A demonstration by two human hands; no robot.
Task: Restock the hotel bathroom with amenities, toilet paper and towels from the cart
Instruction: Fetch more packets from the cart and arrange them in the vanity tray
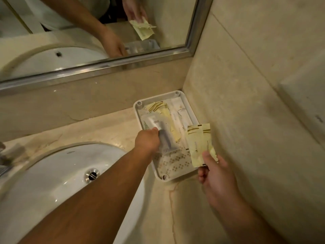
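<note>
Beige marble counter [105, 127], white sink [52, 182], amenity tray [186, 101] in corner below mirror [168, 20]

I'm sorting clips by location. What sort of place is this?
Most likely a hotel bathroom vanity: a white sink set in a marble counter, a framed mirror above, and a tray of wrapped guest amenities.

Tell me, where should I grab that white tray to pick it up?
Probably by the raised rim of the white tray at its near short end, coming from the front. Its far end and right side sit tucked close into the corner of the wall, leaving little room for fingers. The left hand, gripping a grey tube, is over the left side.
</note>
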